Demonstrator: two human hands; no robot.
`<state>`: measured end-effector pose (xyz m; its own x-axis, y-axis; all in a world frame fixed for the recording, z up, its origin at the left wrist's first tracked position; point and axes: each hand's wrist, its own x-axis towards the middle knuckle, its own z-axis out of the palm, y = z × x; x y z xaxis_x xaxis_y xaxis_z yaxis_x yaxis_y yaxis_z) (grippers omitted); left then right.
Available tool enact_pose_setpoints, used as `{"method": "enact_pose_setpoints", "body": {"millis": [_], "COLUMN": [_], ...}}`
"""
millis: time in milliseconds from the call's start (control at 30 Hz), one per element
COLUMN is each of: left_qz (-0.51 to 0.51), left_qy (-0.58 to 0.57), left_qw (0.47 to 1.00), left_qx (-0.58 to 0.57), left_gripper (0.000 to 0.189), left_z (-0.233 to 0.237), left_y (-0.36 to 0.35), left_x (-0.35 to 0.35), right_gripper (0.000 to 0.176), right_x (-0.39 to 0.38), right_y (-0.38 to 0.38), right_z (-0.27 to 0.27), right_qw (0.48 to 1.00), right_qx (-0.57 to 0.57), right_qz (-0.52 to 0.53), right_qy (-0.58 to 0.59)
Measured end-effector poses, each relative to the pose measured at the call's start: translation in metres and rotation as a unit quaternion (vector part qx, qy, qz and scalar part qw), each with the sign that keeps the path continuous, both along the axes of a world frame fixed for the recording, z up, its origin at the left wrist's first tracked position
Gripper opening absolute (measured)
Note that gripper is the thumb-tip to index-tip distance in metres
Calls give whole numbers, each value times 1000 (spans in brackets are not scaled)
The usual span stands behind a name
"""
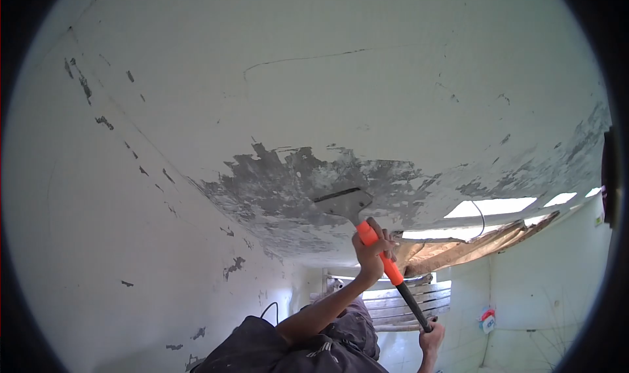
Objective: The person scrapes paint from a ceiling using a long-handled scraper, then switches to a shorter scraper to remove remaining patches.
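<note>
A long-handled scraper with a wide metal blade (pixel 346 203), an orange grip (pixel 391 269) and a dark lower shaft (pixel 414 304) slants across the middle of the head view. My left hand (pixel 371 252) is wrapped round the upper part of the orange grip, just below the blade. Lower right, my right hand (pixel 431 337) is closed round the shaft near its end. The blade lies over a grey, patchy area (pixel 282 173) of the pale ceiling (pixel 341 104), where the coating is gone; contact cannot be made out.
A pale wall (pixel 105 242) with chipped spots runs along the left. Bright openings (pixel 491 207) and a brown cloth (pixel 445 254) are at the right. Light slats (pixel 406 304) show behind my body. A red and white item (pixel 487 320) is at the far corner.
</note>
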<state>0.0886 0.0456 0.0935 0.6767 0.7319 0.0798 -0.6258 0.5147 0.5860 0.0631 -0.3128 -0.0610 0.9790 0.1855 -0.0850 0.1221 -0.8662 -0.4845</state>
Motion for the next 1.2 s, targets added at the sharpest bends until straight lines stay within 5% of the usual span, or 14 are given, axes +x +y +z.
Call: {"method": "enact_pose_setpoints", "body": {"millis": [100,267,400,567,900,967,1200], "left_qz": [-50,-87,-48,-68,-62,-37,-54], "left_qy": [5,110,77,147,167,75,106], "left_qw": [996,987,993,983,981,996,989], "left_qx": [-80,-78,-78,-83,-74,-26,-89], "left_gripper": [19,20,18,18,15,17,19], "left_z": [-26,-36,-14,-28,6,20,-23], "left_y": [-37,-56,-41,-75,-57,-35,-68], "left_x": [14,18,15,34,26,18,30], "right_gripper": [27,24,23,38,30,29,36], "right_x": [-12,-32,-25,-37,-25,-20,-22], "right_y": [-50,-74,-58,-79,-60,-43,-84], "right_z": [-4,-14,0,12,13,11,17], "right_qw": [999,992,994,989,994,1000,995], "right_qx": [-6,-24,-33,-84,-65,-2,-72], "right_qz": [-35,-115,-74,-78,-47,-27,-49], "right_qy": [-18,-36,-69,96,74,15,57]}}
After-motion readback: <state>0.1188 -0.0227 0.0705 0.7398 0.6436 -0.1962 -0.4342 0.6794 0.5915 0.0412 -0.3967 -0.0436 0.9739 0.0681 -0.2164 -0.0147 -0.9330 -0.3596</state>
